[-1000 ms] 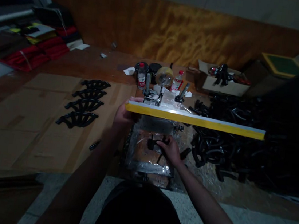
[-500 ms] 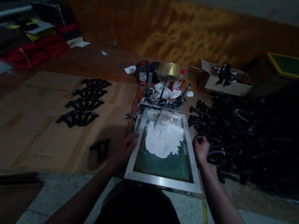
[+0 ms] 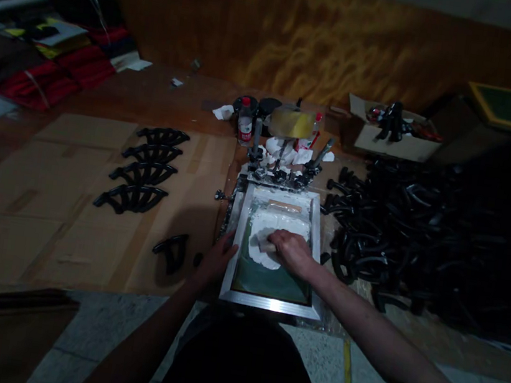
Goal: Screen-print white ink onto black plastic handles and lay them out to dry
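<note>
A screen printing frame [image 3: 272, 305] with a silver metal rim and green mesh lies in front of me. White ink [image 3: 261, 222] is spread over the upper and middle mesh. My right hand [image 3: 292, 251] is closed on a small pale squeegee [image 3: 265, 243], its edge in the ink; the fingers hide part of it. At the frame's left rail, my left hand [image 3: 217, 262] has its thumb and fingers against the edge; what lies under that hand is hidden. Left of it, a black curved plastic part [image 3: 172, 253] rests on cardboard, near a row of black ribbed parts [image 3: 134, 199].
Right of the frame lies a big heap of black parts [image 3: 395, 235]. Clamps [image 3: 321, 156] and a bottle [image 3: 244, 124] stand behind the frame. A carton [image 3: 396, 141] sits at the back right, red cloth bundles [image 3: 58, 81] at the back left. Cardboard [image 3: 65, 204] covers the left.
My right hand has left the frame's right rail and moved inward over the mesh, taking hold of the squeegee and bringing it nearer. The frame's near end has dropped. My left hand stays by the left rail.
</note>
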A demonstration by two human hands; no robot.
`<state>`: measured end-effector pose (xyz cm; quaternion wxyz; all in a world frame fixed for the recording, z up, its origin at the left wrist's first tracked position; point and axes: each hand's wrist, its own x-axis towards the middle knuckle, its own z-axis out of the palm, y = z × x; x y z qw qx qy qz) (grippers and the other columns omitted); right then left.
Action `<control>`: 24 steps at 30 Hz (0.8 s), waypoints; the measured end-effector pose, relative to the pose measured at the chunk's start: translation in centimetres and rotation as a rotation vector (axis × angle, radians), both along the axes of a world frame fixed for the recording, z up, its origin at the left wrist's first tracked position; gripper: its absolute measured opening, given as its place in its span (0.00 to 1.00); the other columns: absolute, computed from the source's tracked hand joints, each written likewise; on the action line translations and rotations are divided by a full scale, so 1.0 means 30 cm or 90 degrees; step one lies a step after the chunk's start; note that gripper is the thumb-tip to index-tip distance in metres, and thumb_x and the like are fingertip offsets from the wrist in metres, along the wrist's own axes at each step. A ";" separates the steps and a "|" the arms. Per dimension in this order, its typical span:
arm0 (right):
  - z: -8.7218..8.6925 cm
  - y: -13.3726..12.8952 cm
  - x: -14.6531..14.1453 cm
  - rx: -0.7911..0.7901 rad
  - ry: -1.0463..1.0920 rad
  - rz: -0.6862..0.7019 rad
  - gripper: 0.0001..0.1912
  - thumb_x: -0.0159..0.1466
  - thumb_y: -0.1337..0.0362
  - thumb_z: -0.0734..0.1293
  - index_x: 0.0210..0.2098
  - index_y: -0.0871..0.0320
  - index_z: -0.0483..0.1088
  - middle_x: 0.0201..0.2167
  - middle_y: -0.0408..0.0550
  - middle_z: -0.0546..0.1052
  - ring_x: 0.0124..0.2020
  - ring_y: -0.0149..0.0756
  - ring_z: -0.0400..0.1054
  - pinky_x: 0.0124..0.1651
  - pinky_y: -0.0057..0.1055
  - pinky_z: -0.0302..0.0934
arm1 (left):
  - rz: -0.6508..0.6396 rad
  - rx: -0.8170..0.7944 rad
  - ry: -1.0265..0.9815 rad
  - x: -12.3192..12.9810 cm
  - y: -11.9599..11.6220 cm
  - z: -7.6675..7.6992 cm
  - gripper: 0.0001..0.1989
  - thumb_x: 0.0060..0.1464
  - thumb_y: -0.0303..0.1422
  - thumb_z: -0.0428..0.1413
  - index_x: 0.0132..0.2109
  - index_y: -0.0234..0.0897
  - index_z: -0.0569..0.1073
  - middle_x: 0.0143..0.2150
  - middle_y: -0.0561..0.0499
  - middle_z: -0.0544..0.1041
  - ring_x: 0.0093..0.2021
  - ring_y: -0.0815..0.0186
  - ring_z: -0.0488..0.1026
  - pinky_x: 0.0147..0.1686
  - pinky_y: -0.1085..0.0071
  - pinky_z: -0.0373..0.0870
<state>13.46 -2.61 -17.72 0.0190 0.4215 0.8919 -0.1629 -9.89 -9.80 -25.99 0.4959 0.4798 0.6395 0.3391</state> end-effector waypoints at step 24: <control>0.095 0.308 0.217 0.129 0.337 -0.389 0.25 0.63 0.56 0.68 0.58 0.56 0.69 0.39 0.50 0.79 0.39 0.43 0.72 0.46 0.38 0.63 | 0.093 0.067 -0.015 0.009 0.024 0.326 0.20 0.57 0.47 0.52 0.44 0.37 0.79 0.39 0.47 0.79 0.40 0.59 0.74 0.41 0.65 0.72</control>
